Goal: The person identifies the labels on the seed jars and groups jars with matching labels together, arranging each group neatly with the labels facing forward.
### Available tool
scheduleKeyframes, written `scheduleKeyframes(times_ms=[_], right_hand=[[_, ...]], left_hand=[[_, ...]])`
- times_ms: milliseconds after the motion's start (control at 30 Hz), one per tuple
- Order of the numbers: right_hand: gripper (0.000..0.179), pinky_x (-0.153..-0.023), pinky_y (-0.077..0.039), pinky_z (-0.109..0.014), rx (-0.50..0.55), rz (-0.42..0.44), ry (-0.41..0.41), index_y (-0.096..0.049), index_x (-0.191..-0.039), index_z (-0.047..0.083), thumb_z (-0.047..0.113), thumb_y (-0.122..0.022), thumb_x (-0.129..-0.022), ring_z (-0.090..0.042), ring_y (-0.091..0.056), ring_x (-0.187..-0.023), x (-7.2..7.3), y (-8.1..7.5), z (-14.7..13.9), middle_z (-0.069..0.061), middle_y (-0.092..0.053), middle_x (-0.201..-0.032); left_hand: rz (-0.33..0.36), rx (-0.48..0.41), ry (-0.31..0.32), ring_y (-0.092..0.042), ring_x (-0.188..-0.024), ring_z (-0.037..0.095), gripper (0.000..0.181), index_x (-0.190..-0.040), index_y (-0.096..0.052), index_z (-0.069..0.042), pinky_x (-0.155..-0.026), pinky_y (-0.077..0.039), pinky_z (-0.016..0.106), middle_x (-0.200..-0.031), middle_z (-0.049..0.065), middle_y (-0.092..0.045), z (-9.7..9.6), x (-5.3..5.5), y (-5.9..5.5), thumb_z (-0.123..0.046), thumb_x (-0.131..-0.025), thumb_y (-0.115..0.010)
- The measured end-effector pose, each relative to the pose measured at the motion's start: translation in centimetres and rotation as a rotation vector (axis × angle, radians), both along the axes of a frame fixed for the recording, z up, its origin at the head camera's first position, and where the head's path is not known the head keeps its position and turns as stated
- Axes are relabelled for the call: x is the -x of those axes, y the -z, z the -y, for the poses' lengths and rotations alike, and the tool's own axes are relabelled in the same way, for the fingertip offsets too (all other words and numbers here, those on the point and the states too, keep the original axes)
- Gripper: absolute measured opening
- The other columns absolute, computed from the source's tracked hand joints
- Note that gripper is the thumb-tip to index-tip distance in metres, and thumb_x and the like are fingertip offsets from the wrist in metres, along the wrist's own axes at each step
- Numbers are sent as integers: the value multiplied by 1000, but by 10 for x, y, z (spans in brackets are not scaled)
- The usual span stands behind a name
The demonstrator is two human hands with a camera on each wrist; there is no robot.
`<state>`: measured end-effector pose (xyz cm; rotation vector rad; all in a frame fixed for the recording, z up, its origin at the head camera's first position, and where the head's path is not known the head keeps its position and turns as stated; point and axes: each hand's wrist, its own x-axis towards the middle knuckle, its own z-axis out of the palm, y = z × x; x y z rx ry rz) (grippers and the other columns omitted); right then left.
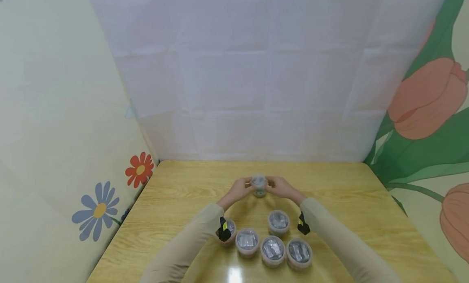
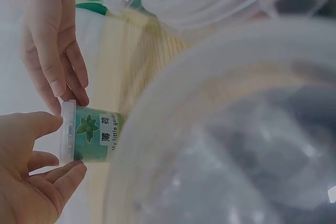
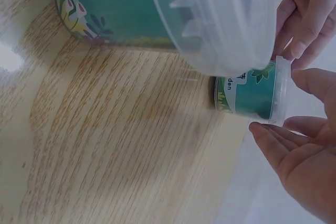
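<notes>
A small lidded plastic tub (image 1: 259, 186) stands upright near the far side of the table, a hand on either side of it. Its green label with a leaf picture shows in the left wrist view (image 2: 94, 132) and the right wrist view (image 3: 257, 90). My left hand (image 1: 242, 188) holds it from the left, thumb at the clear lid and fingers along the side. From the right, my right hand (image 1: 279, 187) holds it the same way, thumb against the lid rim. Some fingertips are hidden behind the tub.
Nearer me stand several more lidded tubs with silvery packets under the lids: one alone (image 1: 278, 222), others in a row (image 1: 247, 241), the leftmost (image 1: 230, 230) partly behind my left wrist. White cloth (image 1: 256, 91) hangs behind the wooden table (image 1: 183, 185).
</notes>
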<state>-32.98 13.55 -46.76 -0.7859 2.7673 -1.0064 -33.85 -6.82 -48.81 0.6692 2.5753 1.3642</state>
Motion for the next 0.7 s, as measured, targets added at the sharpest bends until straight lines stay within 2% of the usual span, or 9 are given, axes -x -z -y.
scheduleKeyframes(times_ms=[133,267,367,433,533,700], right_hand=[[51,-90,-47,-51,-11,9,-4,-39,-134,-11,19,-53,-95,-41,-53,-112,0,0,0,-29,-48,-131],[54,-93,-45,-51,-7,29,-15,-38,-135,-11,22,-52,-95,-43,-51,-115,2,2,-2,-30,-44,-134],[57,-93,-45,-52,11,25,-56,-38,-135,-11,28,-52,-95,-45,-50,-115,4,3,-6,-31,-43,-134],[60,-90,-48,-49,30,-10,-106,-40,-135,-8,34,-52,-95,-44,-52,-113,9,8,-10,-29,-46,-133],[62,-90,-48,-49,41,-22,-134,-41,-135,-7,38,-52,-94,-44,-53,-111,9,8,-12,-28,-46,-132],[55,-94,-43,-55,30,19,-85,-35,-135,-14,21,-52,-95,-51,-47,-114,2,2,-8,-33,-40,-135]], left_hand=[[-7,6,5,-49,-120,37,50,-137,-39,5,-92,-48,42,-138,23,-43,-1,0,0,-15,-94,-55],[16,23,2,-47,-122,37,54,-139,-35,6,-93,-48,42,-140,23,-40,-2,-1,-1,-17,-94,-55],[25,38,11,-46,-124,37,57,-140,-32,5,-93,-48,42,-142,22,-37,-3,-2,-2,-17,-94,-56],[11,43,21,-46,-123,37,57,-140,-32,6,-94,-47,42,-142,22,-37,-3,-2,-1,-16,-93,-56],[-21,42,38,-46,-122,39,55,-138,-34,7,-94,-47,44,-140,24,-39,-3,0,0,-14,-92,-57],[-50,35,51,-47,-120,42,55,-136,-36,10,-94,-46,46,-138,27,-40,-3,2,0,-11,-91,-59]])
